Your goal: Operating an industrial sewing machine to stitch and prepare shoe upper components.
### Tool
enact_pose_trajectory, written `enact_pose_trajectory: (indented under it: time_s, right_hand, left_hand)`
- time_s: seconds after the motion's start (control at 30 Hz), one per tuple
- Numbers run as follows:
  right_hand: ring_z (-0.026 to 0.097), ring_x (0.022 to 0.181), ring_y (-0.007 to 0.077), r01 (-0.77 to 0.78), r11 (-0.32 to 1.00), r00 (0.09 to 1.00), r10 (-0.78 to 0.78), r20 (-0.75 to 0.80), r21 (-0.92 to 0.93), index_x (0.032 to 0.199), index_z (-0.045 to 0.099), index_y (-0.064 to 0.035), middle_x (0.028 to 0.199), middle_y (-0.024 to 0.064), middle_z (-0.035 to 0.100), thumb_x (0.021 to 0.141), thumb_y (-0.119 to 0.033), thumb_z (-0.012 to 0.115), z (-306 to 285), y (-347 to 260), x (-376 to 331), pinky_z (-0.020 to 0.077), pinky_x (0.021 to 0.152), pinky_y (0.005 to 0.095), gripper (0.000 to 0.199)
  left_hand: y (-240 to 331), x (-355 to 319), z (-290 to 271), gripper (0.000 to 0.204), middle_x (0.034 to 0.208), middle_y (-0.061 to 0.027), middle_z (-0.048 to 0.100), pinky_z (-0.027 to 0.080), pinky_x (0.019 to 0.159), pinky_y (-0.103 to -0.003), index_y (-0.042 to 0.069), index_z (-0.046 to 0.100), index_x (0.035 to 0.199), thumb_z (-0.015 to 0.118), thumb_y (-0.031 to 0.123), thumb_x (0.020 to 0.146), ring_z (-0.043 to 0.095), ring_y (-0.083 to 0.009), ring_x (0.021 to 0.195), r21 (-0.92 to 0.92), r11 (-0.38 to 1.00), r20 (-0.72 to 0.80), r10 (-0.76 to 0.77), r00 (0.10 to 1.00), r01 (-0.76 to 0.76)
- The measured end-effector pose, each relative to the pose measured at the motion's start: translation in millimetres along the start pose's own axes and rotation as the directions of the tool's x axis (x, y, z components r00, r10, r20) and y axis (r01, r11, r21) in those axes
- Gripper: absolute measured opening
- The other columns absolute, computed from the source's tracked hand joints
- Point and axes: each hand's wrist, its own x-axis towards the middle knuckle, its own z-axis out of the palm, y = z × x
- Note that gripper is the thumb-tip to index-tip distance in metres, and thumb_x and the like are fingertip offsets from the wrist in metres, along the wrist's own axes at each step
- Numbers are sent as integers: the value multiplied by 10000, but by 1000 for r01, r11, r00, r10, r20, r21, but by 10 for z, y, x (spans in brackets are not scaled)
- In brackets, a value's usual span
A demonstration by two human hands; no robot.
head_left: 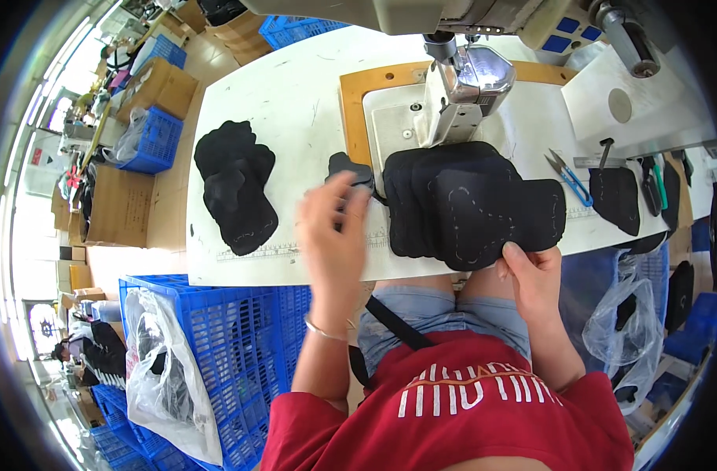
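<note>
My right hand [536,276] pinches the black stack [468,212]; tugging could skew it. Left of it, my left hand [332,231] blurs, grip unclear.

Pale floor [168,208], bright windows [36,276] leftward

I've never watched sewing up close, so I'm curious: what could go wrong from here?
The right hand holds the overlapping black pieces near the front edge of the white table; a tug might disorder them or pull some off. The small dark pieces beside the left hand could get knocked. The blue-handled snips lie with bare blades, which might nick a reaching finger.
</note>
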Motion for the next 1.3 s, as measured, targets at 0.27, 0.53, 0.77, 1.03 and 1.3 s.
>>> enact_pose_trajectory:
  time_s: [0.27, 0.53, 0.77, 1.03, 1.3]
  right_hand:
    - [585, 603, 129, -13, 999, 1000, 13, -8, 42, 926, 602, -4, 818, 69, 630, 855, -30, 622, 122, -44, 43, 467, 560, 249, 78]
    - [585, 598, 124, 34, 999, 999, -34, -21, -7, 926, 601, 0, 808, 66, 628, 871, -50, 618, 62, 6, 58, 471, 563, 242, 76]
    - [583, 600, 112, 22, 999, 999, -23, -36, -28, 959, 610, 7, 813, 68, 642, 876, -41, 604, 71, -38, 75, 471, 569, 233, 96]
    - [624, 651, 134, 26, 989, 997, -36, 70, 144, 991, 608, 25, 800, 86, 649, 901, -58, 574, 110, -80, 10, 493, 587, 247, 127]
    - [641, 682, 175, 40, 970, 995, -61, 79, 241, 1036, 585, 39, 889, 136, 659, 908, -43, 541, 96, -195, -125, 526, 616, 287, 158]
  left_hand:
    - [-604, 498, -42, 308, 722, -114, 576, 438, 658, -358, -15, 612, 828, 729, 261, 757, 546, -253, 693, 329, 936, 132, -178, 975, 126]
    - [-526, 404, 3, 187, 614, -76, 592, 410, 539, -300, -23, 609, 742, 715, 127, 777, 542, -159, 567, 413, 903, -87, 171, 981, -121]
    - [75, 4, -65, 104, 674, 52, 550, 298, 495, -169, 25, 620, 774, 653, 73, 860, 430, -3, 573, -725, 538, 291, -326, 900, 430]
    - [281, -473, 244, 43, 1084, -55, 531, 430, 763, -226, 10, 631, 839, 670, 27, 835, 516, -80, 910, -778, 381, 497, -112, 861, 499]
    - [474, -545, 248, 36, 1387, -162, 388, 411, 950, -325, 10, 635, 827, 658, 34, 841, 507, -198, 1141, -798, 215, 557, -92, 825, 563]
